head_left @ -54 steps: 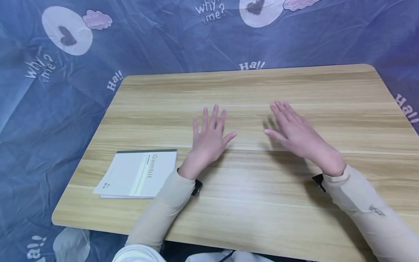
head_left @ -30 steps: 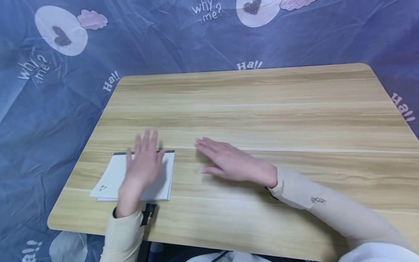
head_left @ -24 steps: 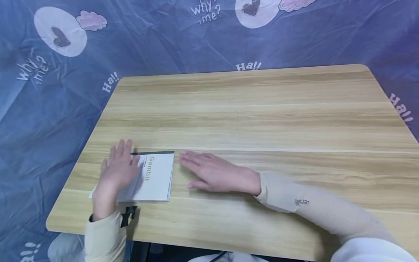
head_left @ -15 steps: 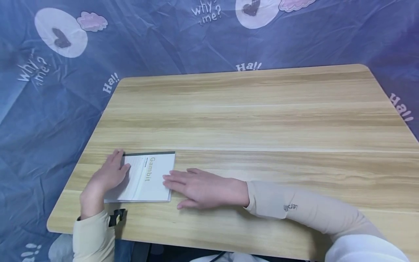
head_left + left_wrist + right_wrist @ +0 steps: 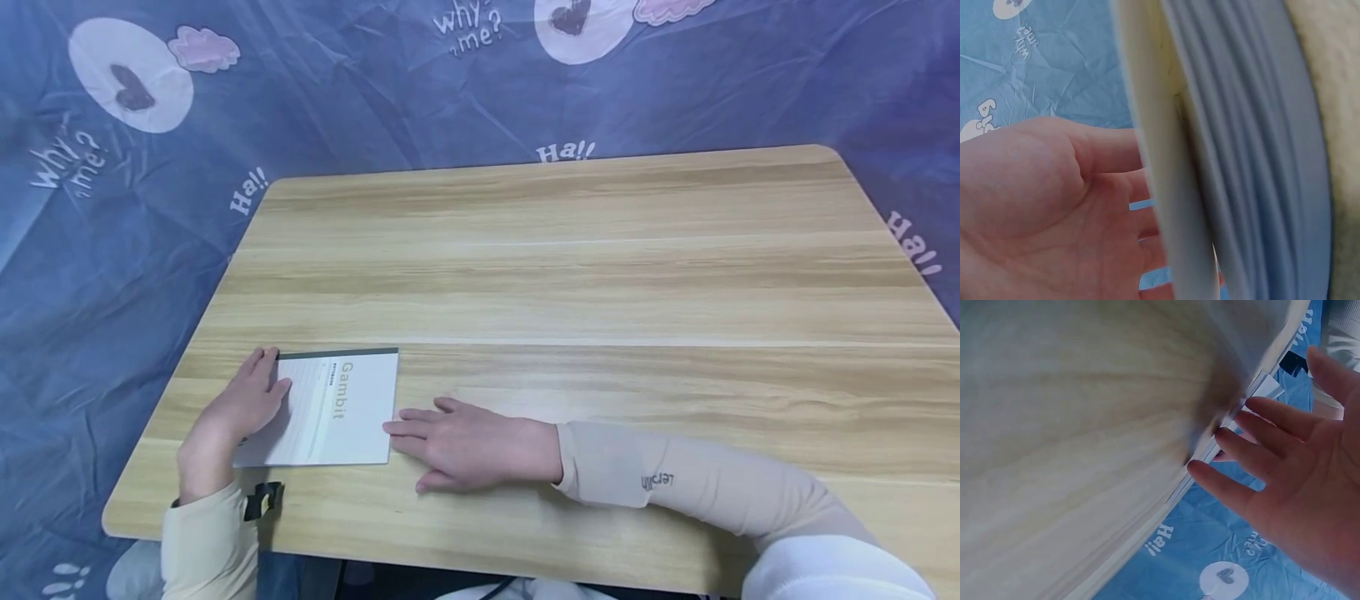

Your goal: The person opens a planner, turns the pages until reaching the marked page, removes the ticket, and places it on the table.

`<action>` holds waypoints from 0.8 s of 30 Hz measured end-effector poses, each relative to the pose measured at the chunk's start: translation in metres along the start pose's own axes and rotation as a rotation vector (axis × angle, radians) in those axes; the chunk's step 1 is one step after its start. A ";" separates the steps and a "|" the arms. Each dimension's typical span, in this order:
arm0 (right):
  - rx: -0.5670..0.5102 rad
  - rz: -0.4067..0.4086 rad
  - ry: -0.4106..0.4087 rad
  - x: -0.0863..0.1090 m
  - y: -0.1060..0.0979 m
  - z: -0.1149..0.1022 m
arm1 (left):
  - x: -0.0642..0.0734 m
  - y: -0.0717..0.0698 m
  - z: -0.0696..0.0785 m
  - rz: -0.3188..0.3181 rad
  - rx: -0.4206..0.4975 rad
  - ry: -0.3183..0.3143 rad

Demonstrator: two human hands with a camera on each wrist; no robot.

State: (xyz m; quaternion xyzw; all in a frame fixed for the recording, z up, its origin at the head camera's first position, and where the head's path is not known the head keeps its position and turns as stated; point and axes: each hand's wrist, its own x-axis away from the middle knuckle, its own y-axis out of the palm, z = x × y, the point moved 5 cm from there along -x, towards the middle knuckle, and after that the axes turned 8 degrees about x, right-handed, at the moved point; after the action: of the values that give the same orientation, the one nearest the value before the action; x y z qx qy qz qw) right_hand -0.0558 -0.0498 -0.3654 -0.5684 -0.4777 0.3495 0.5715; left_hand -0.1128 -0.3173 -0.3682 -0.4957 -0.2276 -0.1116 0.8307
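A white notebook (image 5: 363, 408) marked "Gambit", with a dark strip along its far edge, lies flat on the table. My left hand (image 5: 242, 404) is at its left side, fingers fairly straight and covering that edge. In the left wrist view the left hand's palm (image 5: 1041, 206) faces the notebook's layered pages (image 5: 1247, 137), seen close up and blurred. My right hand (image 5: 472, 446) lies low over the table with spread fingers, fingertips right at the notebook's right edge. The right wrist view has the right hand (image 5: 1300, 481) with its fingertips along the notebook's edge (image 5: 1263, 394).
The wooden table (image 5: 600, 292) extends far to the right and back. Its front edge runs close to both forearms. Blue printed cloth (image 5: 375, 83) hangs behind and to the left. A small black clip-like wrist camera (image 5: 262, 500) sits at the left cuff.
Both hands have come from the middle of the table to the notebook, left hand to its left side, right hand to its right side. The layers that stuck out unevenly now line up.
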 end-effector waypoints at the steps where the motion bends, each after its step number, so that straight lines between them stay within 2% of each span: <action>1: 0.017 0.007 0.001 -0.001 0.000 0.000 | 0.000 0.000 0.000 -0.001 0.003 -0.004; 7: 0.145 0.088 0.011 -0.006 -0.001 -0.005 | -0.001 0.000 0.000 -0.010 0.006 -0.016; 11: 0.201 0.104 0.023 -0.007 0.000 -0.006 | 0.000 0.000 0.002 -0.015 -0.001 -0.016; 19: 0.196 0.061 0.066 0.002 -0.005 0.002 | 0.002 0.003 0.010 -0.022 -0.013 0.003; 24: 0.136 0.021 0.122 0.013 -0.005 0.015 | 0.005 0.009 0.018 -0.029 -0.018 0.013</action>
State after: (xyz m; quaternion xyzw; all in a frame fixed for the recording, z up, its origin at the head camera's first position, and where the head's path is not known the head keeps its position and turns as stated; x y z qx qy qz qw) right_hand -0.0671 -0.0331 -0.3602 -0.5534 -0.4112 0.3521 0.6330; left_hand -0.1101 -0.2969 -0.3650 -0.4990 -0.2285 -0.1288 0.8260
